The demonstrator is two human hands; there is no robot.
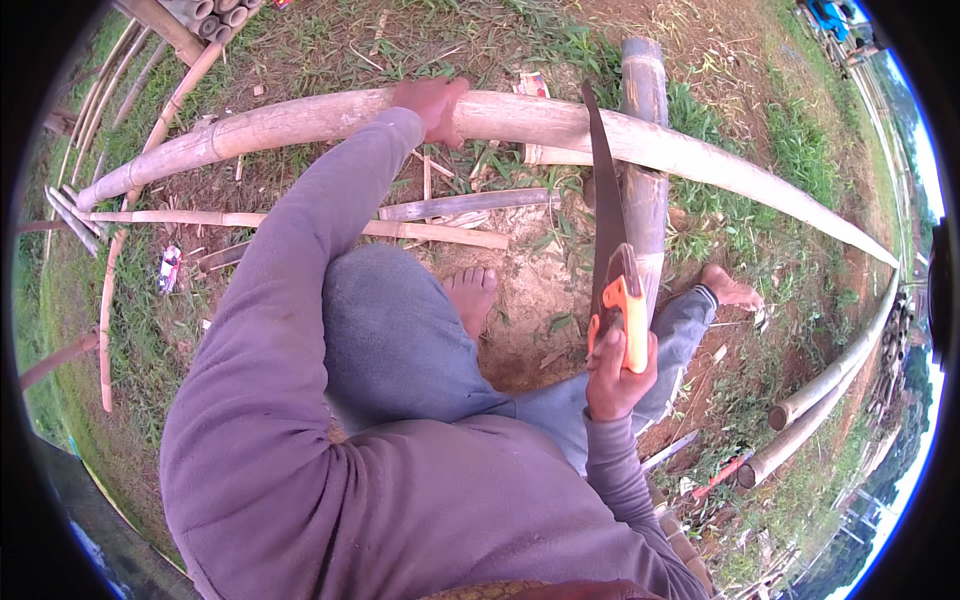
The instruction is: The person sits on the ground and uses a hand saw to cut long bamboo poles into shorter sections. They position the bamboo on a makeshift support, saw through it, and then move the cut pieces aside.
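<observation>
A long pale bamboo pole (300,118) runs across in front of me from left to right. My left hand (432,106) is wrapped over it near its middle. My right hand (618,372) grips the orange handle of a handsaw (605,215), its dark blade pointing away from me. The blade's far part lies against the pole, to the right of my left hand; whether it has cut in cannot be told. Under the pole, a thicker greyish bamboo post (645,190) lies crosswise and props it up just right of the blade.
Shorter bamboo pieces (470,203) and pale sawdust lie on the ground before my bare feet. Two cut poles (805,405) rest at the right. A bamboo stack (215,18) stands at the far left, and a small wrapper (170,268) lies in the grass.
</observation>
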